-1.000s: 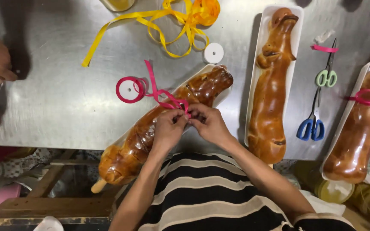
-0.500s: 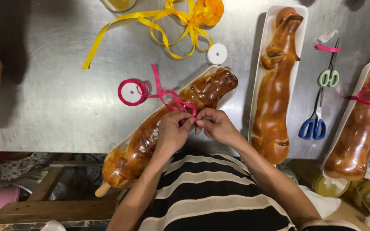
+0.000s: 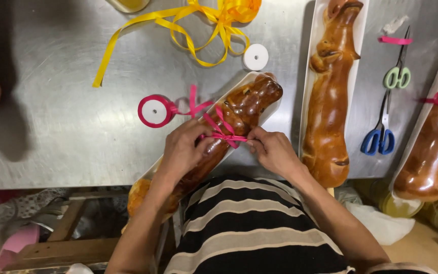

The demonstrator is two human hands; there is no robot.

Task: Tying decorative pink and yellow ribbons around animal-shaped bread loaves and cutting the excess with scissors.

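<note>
- Left hand (image 3: 183, 149) and right hand (image 3: 272, 149): fingers closed on the pink ribbon (image 3: 224, 133), pulled taut across the wrapped loaf.
- Wrapped loaf (image 3: 229, 122): long, glossy brown, in clear film on a white tray. Long axis runs diagonally; near end overhangs the worktop (image 3: 77, 127) edge, far end points up-right.
- Pink ribbon spool (image 3: 154, 110): round, flat, just left of the loaf.
- Unwrapped loaf (image 3: 330, 96): upright in its tray, right of the hands.
- Scissors (image 3: 381, 132): blue handles, further right.
- Yellow ribbon (image 3: 198, 30): loose satin loops at the far edge.
</note>
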